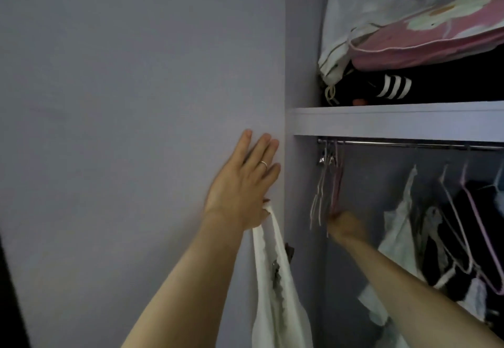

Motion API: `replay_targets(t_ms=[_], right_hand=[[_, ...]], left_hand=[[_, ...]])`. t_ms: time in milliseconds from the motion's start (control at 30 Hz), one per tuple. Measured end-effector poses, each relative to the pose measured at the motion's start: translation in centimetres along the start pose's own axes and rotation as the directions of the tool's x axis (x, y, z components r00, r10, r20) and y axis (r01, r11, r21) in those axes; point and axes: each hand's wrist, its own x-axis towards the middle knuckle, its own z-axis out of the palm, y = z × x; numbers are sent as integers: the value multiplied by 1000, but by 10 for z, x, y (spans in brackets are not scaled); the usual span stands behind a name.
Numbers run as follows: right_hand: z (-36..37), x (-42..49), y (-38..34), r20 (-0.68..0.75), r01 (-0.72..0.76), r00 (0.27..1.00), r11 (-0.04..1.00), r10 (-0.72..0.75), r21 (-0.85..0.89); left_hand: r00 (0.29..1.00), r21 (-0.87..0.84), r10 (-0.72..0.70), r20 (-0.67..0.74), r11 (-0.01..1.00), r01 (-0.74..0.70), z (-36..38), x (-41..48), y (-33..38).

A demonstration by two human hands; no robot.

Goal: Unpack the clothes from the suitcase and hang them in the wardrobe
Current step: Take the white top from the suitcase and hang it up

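No words or numbers can be read anywhere. The only mark is a set of white stripes on the black folded cloth lying on the pale wardrobe shelf.

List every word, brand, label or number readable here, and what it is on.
None can be read.
Black folded item on the shelf: white stripes only, no lettering.
Pink bag: flower print, no words.
White garment in the left hand: no label shows.
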Motion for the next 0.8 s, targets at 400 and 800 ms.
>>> replay_targets(t_ms=[400, 800], right_hand=[[-49, -9, -17, -226, 17, 974, 999, -7, 38], [-161, -140, 0, -41, 48, 998, 997, -51, -64]], left_hand=[[1000, -15, 2, 24, 1000, -1, -3, -5, 1], [887, -367, 283, 364, 919, -143, -58, -5, -28]])
